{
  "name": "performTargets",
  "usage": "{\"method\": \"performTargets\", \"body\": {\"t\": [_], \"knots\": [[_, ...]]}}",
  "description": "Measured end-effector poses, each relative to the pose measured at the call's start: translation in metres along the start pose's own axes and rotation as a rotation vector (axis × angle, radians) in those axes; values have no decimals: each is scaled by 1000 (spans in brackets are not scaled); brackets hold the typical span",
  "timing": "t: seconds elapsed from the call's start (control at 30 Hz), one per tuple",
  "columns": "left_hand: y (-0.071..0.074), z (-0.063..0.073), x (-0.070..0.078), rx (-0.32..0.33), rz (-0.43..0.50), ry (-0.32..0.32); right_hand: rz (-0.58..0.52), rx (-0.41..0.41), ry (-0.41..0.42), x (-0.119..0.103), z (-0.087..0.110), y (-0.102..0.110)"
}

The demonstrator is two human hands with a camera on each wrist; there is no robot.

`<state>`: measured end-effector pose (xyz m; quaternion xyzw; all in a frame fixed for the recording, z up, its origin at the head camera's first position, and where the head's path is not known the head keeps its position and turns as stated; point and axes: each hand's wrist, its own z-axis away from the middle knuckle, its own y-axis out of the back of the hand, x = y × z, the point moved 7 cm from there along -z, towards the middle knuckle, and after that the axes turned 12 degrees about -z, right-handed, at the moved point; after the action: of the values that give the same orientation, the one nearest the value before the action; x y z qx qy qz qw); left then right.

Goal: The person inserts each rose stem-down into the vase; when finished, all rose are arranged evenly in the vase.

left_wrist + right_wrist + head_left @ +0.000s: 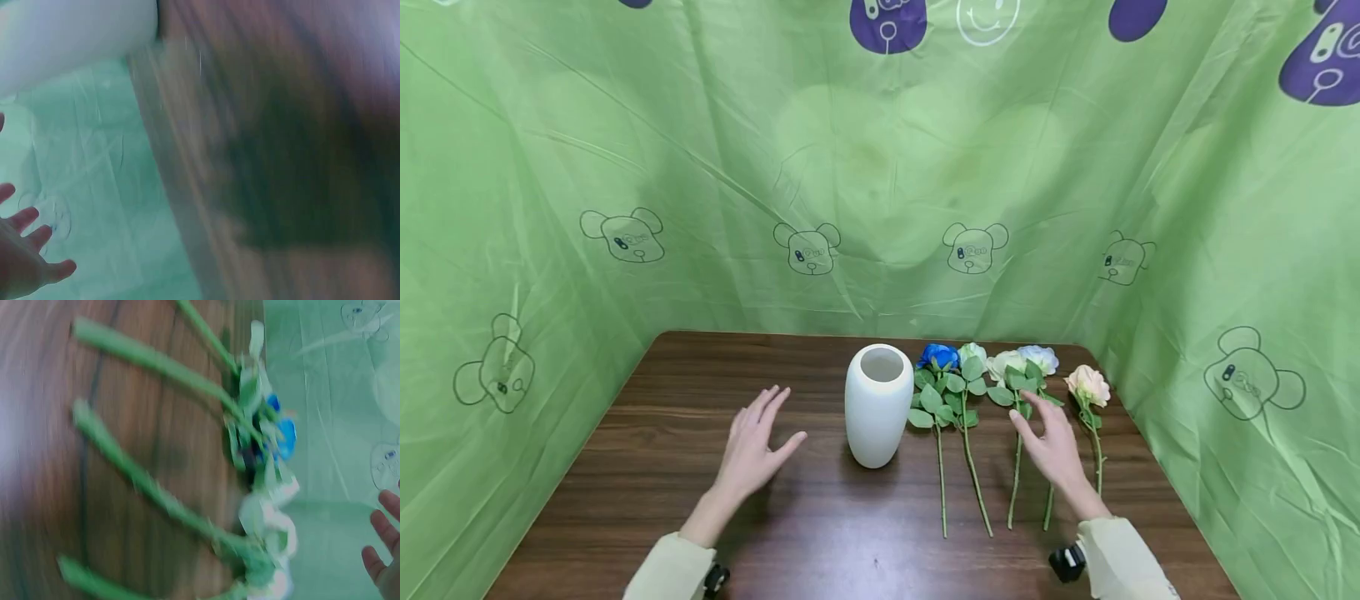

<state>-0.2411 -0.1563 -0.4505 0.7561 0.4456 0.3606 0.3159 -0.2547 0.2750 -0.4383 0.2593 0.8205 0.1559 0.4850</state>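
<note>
A white vase [877, 417] stands upright near the middle of the table, its round mouth facing up. To its left my left hand [751, 450] hovers with fingers spread, apart from the vase. Over the flower stems on the right is my right hand [1051, 442], fingers extended and holding nothing. Beside the vase lie a blue rose [938, 357] and a pale green-white rose [972, 354]. Farther right are a cream rose [1006, 365], a pale blue rose [1039, 358] and a pink rose [1087, 385]. The wrist views are blurred; whether the right hand touches a stem cannot be told.
The dark wooden table [647, 433] has its far edge against a green curtain [880, 183] printed with bear faces. The curtain also hangs along both sides. Several green stems point toward the table's near edge.
</note>
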Motion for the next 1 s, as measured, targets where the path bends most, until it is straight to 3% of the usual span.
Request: {"method": "performTargets", "body": {"t": [0.1, 0.23, 0.37, 0.57, 0.8, 1.0], "knots": [[-12, 4, 12, 13, 173, 42, -116, 43, -97, 3, 6, -16], [-25, 6, 27, -20, 366, 115, -217, 59, -179, 6, 11, -42], [-35, 4, 40, -76, 485, 189, -281, 33, -257, 13, 16, -68], [-44, -1, 54, -146, 554, 268, -256, -30, -377, 24, 21, -98], [-45, -9, 63, -162, 561, 337, -248, -85, -497, 33, 24, -123], [-43, -13, 71, -269, 675, 440, -244, -120, -508, 33, 24, -135]]}}
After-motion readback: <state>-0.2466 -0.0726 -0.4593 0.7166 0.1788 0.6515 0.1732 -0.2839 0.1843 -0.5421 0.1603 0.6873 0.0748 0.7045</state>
